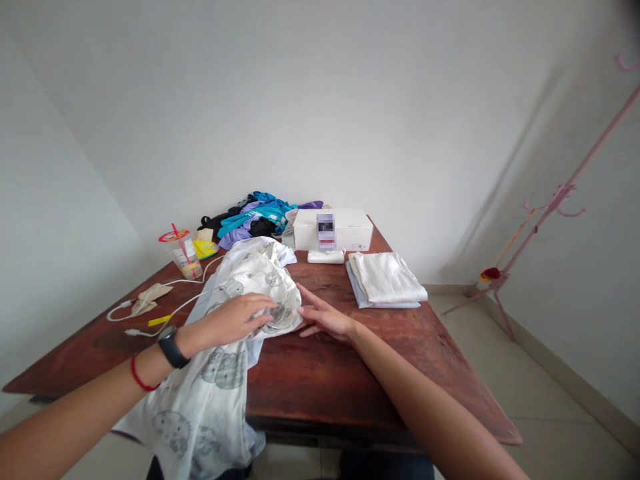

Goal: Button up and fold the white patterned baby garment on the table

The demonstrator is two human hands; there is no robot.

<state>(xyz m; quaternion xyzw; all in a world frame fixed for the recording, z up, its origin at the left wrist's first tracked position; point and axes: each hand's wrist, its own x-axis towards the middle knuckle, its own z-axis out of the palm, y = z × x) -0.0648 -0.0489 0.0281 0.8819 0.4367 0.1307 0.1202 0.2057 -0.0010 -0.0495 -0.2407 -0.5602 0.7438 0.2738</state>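
A white garment with grey cartoon prints [224, 367] lies over the left part of the wooden table [320, 387], its lower end hanging past the front edge. Beneath it shows a plain pale cloth [205, 305]. My left hand [240, 317] rests on top of the printed garment with its fingers stretched out. At the garment's right edge is my right hand [325, 315], fingers spread, the tips touching or very near the fabric. Neither hand grips anything. On the right, a folded white striped cloth [387, 277] sits on a folded light blue one [365, 300].
A white box [350, 230] stands at the back, with a phone [326, 232] upright before it on a white base [325, 257]. Heaped clothes [260, 215], a plastic cup with a straw [186, 253] and white cables [185, 303] are at left. A pink coat stand [555, 200] is right.
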